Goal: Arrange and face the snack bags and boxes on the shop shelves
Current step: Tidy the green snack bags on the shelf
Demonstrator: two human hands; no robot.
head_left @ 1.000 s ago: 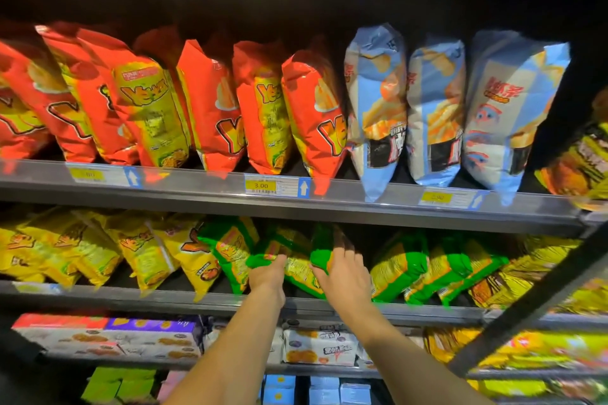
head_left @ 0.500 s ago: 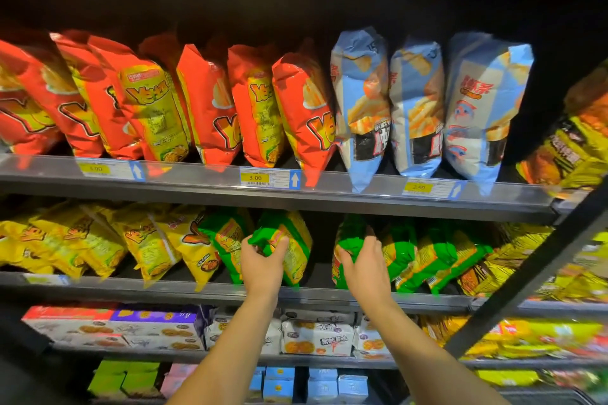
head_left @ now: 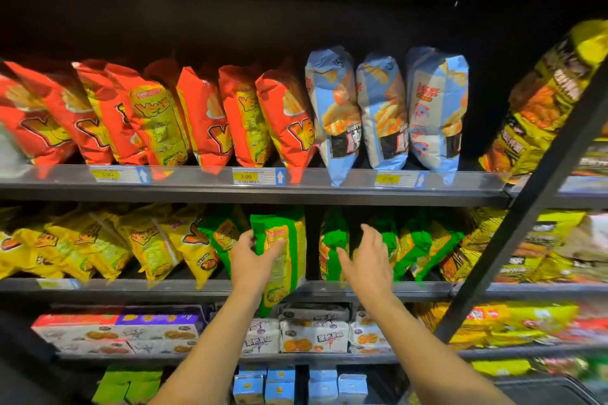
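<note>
Dark shop shelving filled the view, 4 stocked tiers. Top tier: red bags leaning, then 3 blue bags upright at their right. Middle shelf was the one I was working, with yellow bags slumped on the left and green ones from the centre on.

Left grip was closed round 1 green bag, thumb on its front, fingers behind its left edge. That bag stood upright at the shelf front, its bottom hanging over the lip and down in front of the boxed snacks on the tier below. Dark gap just to its right, then the next green bag, then more green bags leaning.

Right grip was open, fingers spread, holding nothing, in front of that next bag. Contact or not, I could not tell.

Step, as I judged it: facing the green row, 1 bag at a time. Early in the job, since the yellow and red rows sat crooked.

Next move called for pushing the held bag back so its base sat on the shelf, label forward. Then close the right grip on the neighbour and slide it left to shut the gap. Risk: the held bag looked soft and overhung, easy to drop off the lip.
</note>
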